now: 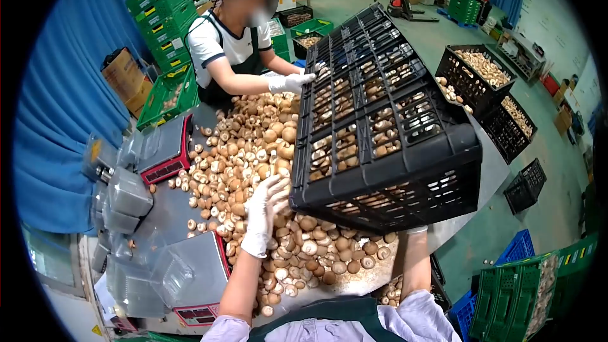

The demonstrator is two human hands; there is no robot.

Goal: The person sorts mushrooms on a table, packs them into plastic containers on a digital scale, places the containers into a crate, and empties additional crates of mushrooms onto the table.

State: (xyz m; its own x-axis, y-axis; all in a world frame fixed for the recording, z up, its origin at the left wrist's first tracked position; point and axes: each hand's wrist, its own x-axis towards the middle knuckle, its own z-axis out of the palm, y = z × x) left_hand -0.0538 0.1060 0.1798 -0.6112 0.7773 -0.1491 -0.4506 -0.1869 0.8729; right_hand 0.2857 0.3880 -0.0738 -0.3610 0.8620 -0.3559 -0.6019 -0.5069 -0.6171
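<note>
A large black slatted crate is tilted over the table, with mushrooms showing through its slats. Brown mushrooms lie in a broad heap to its left and in front of it. My left hand, in a white glove, is at the heap beside the crate's lower left corner, fingers apart. My right hand is mostly hidden under the crate's near side; only a bit of glove shows. Across the table, a co-worker's gloved hands are at the crate's far left edge.
Two red scales and clear plastic trays stand on the left. Black crates of mushrooms are at the right, a small black crate on the floor. Green crates are stacked at the lower right.
</note>
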